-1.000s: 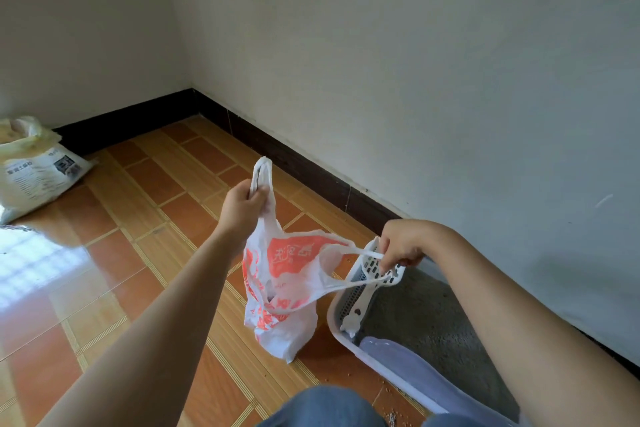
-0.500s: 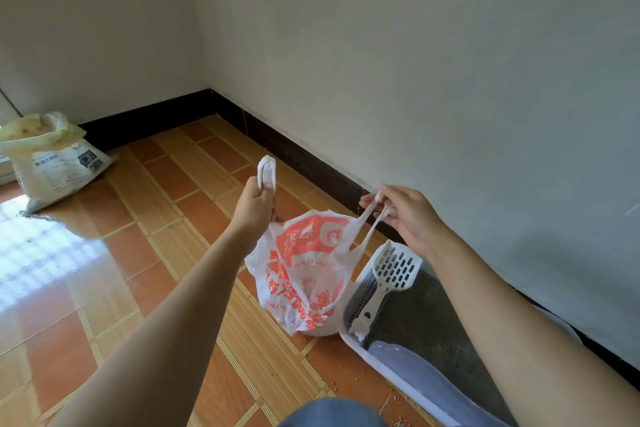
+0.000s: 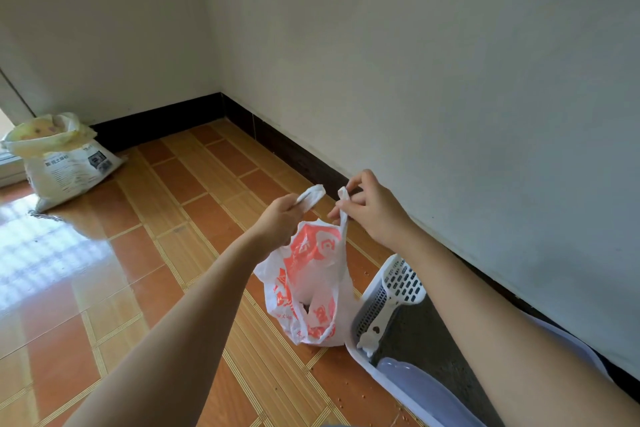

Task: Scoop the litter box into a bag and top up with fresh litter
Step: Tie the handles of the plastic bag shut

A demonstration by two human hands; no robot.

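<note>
The left hand [image 3: 277,220] grips one handle [image 3: 311,198], the right hand [image 3: 375,215] pinches the other. Best knot the plastic bag [image 3: 304,291] snugly

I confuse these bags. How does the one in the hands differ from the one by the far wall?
The carrier bag is thin with orange print; the sack is bulkier with dark print. The left hand and right hand hold the carrier bag up; the sack sits on the floor. Both are mostly white.
</note>
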